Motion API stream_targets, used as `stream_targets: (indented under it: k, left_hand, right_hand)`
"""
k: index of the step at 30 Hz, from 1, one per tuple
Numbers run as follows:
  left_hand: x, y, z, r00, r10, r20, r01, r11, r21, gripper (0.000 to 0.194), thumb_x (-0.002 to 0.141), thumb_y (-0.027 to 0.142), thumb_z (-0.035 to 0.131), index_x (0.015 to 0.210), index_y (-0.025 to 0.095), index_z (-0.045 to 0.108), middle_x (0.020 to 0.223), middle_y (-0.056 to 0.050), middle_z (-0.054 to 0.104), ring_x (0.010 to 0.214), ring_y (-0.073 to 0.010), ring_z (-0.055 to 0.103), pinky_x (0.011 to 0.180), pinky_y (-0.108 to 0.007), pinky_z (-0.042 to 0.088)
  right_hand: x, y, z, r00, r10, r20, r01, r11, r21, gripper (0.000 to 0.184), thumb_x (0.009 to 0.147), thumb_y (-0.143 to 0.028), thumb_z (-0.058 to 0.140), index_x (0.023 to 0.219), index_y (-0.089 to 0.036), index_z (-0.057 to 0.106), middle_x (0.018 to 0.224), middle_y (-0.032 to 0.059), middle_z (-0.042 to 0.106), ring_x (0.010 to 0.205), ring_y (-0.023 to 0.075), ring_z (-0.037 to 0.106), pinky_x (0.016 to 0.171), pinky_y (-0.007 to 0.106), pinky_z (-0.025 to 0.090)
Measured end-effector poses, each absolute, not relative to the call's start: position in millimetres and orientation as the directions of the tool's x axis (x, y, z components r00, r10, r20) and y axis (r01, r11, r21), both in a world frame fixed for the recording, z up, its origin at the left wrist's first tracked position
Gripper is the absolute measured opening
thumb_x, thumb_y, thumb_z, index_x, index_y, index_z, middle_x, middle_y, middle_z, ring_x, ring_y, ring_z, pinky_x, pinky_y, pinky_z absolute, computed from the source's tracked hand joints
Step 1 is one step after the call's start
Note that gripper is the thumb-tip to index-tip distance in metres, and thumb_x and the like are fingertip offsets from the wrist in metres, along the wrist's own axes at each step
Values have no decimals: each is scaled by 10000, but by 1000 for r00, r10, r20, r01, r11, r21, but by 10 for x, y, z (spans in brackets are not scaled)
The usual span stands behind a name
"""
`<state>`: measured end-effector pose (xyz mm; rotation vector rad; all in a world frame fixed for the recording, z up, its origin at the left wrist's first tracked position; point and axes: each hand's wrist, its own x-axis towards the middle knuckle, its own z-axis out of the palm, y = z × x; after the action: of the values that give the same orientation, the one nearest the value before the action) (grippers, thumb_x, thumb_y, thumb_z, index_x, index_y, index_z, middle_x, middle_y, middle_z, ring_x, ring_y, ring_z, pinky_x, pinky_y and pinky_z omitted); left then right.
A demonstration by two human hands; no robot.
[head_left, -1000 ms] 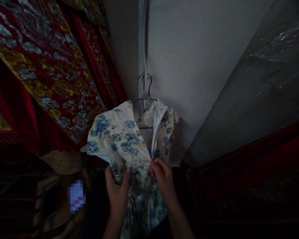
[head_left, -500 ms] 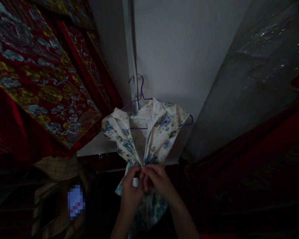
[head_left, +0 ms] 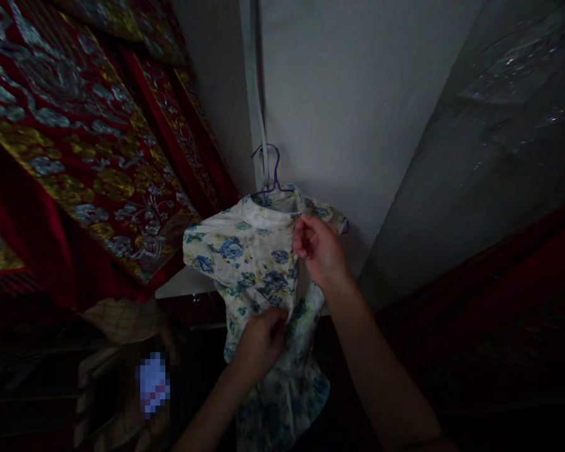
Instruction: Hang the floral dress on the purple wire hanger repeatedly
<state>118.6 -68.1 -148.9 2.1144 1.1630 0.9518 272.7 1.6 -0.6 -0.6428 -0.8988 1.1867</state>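
A small white dress with blue and yellow flowers [head_left: 245, 257] hangs on a purple wire hanger [head_left: 274, 172] hooked on a white strip against the wall. My left hand [head_left: 260, 342] is closed on the dress fabric at its waist. My right hand [head_left: 321, 250] is higher up, fingers pinched at the dress's back opening near the collar. What exactly the right fingers pinch is too small to make out. The back opening now looks closed from waist to collar.
Red garments with gold and silver embroidery [head_left: 80, 138] hang at the left. A grey plastic garment cover [head_left: 489, 144] hangs at the right above dark red fabric [head_left: 499, 295]. The white wall [head_left: 348, 94] is behind. A beige checked cloth [head_left: 122, 320] lies at lower left.
My right hand rose from the waist to the collar along the back opening, which closed. My left hand stayed low on the fabric.
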Motion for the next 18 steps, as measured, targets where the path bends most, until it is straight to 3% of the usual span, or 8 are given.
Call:
stream_targets:
  k: [2, 4, 6, 7, 10, 13, 16, 18]
  left_hand:
    - [1160, -558, -1157, 359, 843, 401, 424, -530, 734, 353, 876, 91, 554, 1194, 205, 655, 1084, -85, 719, 909, -215, 685, 830, -324, 511]
    - [1148, -410, -770, 247, 791, 559, 356, -611, 707, 482, 937, 179, 585, 1412, 226, 525, 1204, -102, 689, 943, -204, 684, 867, -327, 521]
    - [1158, -248, -414, 166, 683, 711, 314, -720, 618, 504, 982, 224, 561, 1476, 238, 460, 1149, -81, 696, 939, -188, 681, 864, -321, 524]
    - [1173, -170, -271, 173, 621, 764, 329, -768, 550, 449, 997, 236, 550, 1443, 229, 499, 1104, -69, 701, 930, -181, 674, 859, -316, 522]
    - [1243, -8, -19, 238, 464, 853, 436, -836, 333, 176, 1008, 255, 550, 1105, 182, 678, 953, -48, 702, 896, -175, 651, 841, -308, 505]
    - [1267, 37, 55, 205, 384, 900, 522, -821, 232, 176, 1005, 274, 555, 917, 172, 668, 869, -35, 686, 864, -175, 633, 829, -308, 486]
    - [1051, 91, 91, -86, 404, 911, 490, -779, 392, 189, 989, 319, 575, 907, 167, 654, 835, -14, 651, 825, -157, 610, 812, -285, 474]
    - [728, 177, 95, -362, 495, 790, 244, -767, 593, 191, 962, 332, 607, 862, 171, 627, 782, 4, 615, 777, -144, 595, 794, -265, 480]
  right_hand:
    - [2682, -70, -104, 100, 954, 283, -403, 299, -865, 269, 786, -435, 629, 675, -196, 572, 453, -49, 543, 359, 70, 445, 346, 175, 278]
    - [2656, -146, -147, 49, 949, 310, -312, 309, -898, 290, 803, -448, 612, 663, -197, 577, 453, -41, 549, 362, 77, 460, 357, 182, 297]
    - [2649, -200, -119, -11, 933, 359, -241, 346, -907, 290, 820, -434, 592, 651, -199, 581, 454, -38, 552, 369, 81, 473, 376, 187, 318]
    - [2650, -214, -90, -32, 921, 389, -212, 374, -903, 285, 831, -421, 583, 651, -200, 584, 457, -38, 552, 374, 83, 478, 386, 190, 325]
    - [2664, -180, -45, -13, 886, 463, -138, 457, -878, 271, 863, -386, 564, 663, -205, 597, 460, -46, 541, 385, 86, 482, 414, 201, 334]
    - [2688, -41, -190, 72, 876, 478, -22, 480, -877, 261, 851, -346, 553, 638, -204, 605, 453, -42, 529, 405, 98, 487, 439, 218, 341]
    - [2723, 63, -485, 88, 910, 405, 38, 403, -915, 272, 797, -330, 548, 557, -205, 577, 421, -34, 503, 401, 108, 459, 446, 235, 337]
    - [2738, 33, -673, 52, 939, 339, 6, 339, -941, 284, 778, -344, 550, 526, -212, 553, 403, -38, 479, 387, 105, 430, 438, 238, 325]
